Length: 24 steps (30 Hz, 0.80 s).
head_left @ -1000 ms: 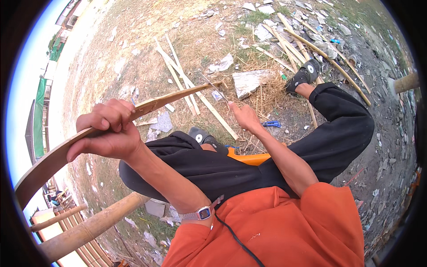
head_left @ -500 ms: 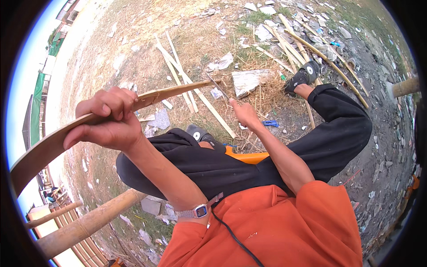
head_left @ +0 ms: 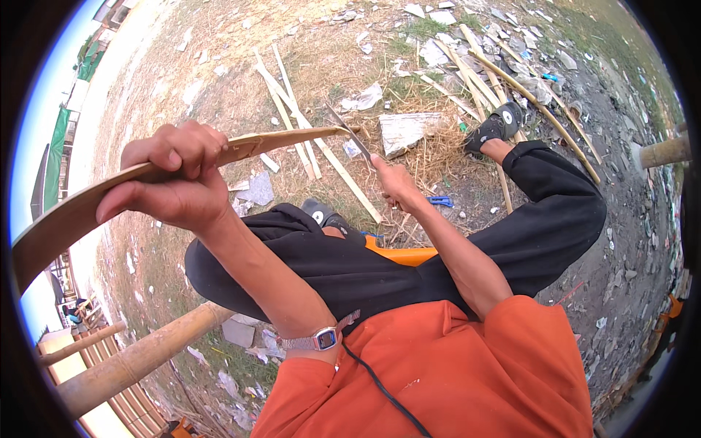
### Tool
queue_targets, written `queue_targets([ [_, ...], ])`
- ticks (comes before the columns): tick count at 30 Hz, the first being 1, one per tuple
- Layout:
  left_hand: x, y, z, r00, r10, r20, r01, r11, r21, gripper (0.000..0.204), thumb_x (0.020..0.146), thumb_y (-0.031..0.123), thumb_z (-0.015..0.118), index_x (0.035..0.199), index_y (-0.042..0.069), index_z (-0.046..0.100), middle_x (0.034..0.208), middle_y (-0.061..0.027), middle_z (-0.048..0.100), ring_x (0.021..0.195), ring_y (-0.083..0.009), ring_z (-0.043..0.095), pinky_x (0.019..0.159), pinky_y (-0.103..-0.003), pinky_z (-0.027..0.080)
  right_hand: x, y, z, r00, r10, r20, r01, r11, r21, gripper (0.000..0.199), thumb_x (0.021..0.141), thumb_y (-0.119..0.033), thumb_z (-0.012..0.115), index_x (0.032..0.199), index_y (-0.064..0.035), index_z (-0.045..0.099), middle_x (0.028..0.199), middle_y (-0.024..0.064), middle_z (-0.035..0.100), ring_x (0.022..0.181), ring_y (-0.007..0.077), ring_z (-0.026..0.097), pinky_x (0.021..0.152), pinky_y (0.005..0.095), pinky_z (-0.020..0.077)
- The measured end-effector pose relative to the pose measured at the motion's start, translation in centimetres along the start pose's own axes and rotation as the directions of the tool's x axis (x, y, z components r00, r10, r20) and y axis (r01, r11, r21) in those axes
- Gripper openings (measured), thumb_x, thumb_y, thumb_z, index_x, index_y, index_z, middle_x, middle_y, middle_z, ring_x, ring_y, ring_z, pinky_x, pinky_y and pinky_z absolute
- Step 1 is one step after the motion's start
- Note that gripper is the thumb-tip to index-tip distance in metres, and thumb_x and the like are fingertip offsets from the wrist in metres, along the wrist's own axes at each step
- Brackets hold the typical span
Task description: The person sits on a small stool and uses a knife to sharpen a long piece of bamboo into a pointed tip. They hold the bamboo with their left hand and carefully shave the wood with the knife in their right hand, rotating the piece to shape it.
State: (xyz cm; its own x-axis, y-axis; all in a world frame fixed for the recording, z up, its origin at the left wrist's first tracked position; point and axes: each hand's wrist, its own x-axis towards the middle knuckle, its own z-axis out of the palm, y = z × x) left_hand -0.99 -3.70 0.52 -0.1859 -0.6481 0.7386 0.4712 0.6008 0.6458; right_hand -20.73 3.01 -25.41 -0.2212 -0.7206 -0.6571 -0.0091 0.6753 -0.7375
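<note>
My left hand (head_left: 175, 171) is wrapped round a long bamboo strip (head_left: 274, 141), fingers over the top and thumb along the underside. The strip runs from the left rim, curved by the lens, to a narrow end in front of me. In my right hand (head_left: 396, 184) is a knife (head_left: 355, 140), its thin blade pointing up and to the left. The blade crosses the strip close to its far end and seems to touch it. Most of the knife's handle is hidden by my fingers.
Beyond my legs lie several pale bamboo strips (head_left: 339, 171), a whitish slab (head_left: 409, 133) on straw, and a blue box-cutter-like tool (head_left: 439, 201). An orange seat (head_left: 405, 255) shows between my legs. A thick bamboo pole (head_left: 146, 358) stands at left, another (head_left: 666, 152) at right.
The knife has slid a little along the strip, its tip now farther up and left with more blade past the strip. My right hand has shifted slightly down. My left hand keeps its grip.
</note>
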Motion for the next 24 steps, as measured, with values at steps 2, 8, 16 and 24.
queue_targets([
  [2, -0.1, 0.0, 1.6, 0.997, -0.030, -0.074, 0.038, 0.994, 0.098, 0.072, 0.079, 0.078, 0.020, 0.068, 0.010, 0.040, 0.048, 0.0004, 0.024, 0.040, -0.0135, 0.024, 0.043, -0.031, 0.031, -1.1, -0.8, 0.2, 0.993, -0.036, -0.111, 0.017, 0.985, -0.169, 0.072, 0.087, -0.062, 0.040, 0.062, 0.0030, 0.057, 0.058, 0.0134, 0.058, 0.056, 0.0258, 0.056, 0.059, 0.0416, 0.0433],
  [8, 0.2, 0.6, 1.3, 0.995, -0.004, -0.096, 0.019, 0.988, 0.155, 0.073, 0.079, 0.078, 0.019, 0.068, 0.010, 0.041, 0.048, 0.0005, 0.024, 0.040, -0.0134, 0.024, 0.043, -0.032, 0.030, -5.3, -4.4, 0.4, 0.778, -0.596, -0.200, 0.623, 0.772, 0.124, 0.068, 0.093, -0.052, 0.039, 0.056, 0.0040, 0.050, 0.048, 0.0141, 0.048, 0.047, 0.0258, 0.043, 0.051, 0.0405, 0.0360],
  [16, 0.0, 0.0, 2.0, 0.995, -0.011, -0.100, 0.028, 0.986, 0.167, 0.071, 0.080, 0.077, 0.022, 0.067, 0.010, 0.042, 0.046, 0.0001, 0.027, 0.039, -0.0131, 0.025, 0.044, -0.030, 0.031, 0.4, 2.1, -0.2, 0.985, -0.083, -0.153, 0.045, 0.969, -0.242, 0.071, 0.088, -0.058, 0.040, 0.053, 0.0027, 0.052, 0.050, 0.0129, 0.050, 0.047, 0.0233, 0.048, 0.053, 0.0440, 0.0388],
  [24, 0.6, 0.9, 0.7, 0.970, -0.002, -0.244, 0.062, 0.969, 0.238, 0.073, 0.078, 0.080, 0.023, 0.065, 0.010, 0.042, 0.047, 0.0005, 0.027, 0.042, -0.0133, 0.026, 0.047, -0.031, 0.030, -6.7, -3.0, 1.2, 0.778, -0.597, -0.194, 0.602, 0.797, -0.040, 0.072, 0.089, -0.059, 0.040, 0.058, 0.0058, 0.050, 0.049, 0.0152, 0.046, 0.048, 0.0236, 0.045, 0.051, 0.0416, 0.0369],
])
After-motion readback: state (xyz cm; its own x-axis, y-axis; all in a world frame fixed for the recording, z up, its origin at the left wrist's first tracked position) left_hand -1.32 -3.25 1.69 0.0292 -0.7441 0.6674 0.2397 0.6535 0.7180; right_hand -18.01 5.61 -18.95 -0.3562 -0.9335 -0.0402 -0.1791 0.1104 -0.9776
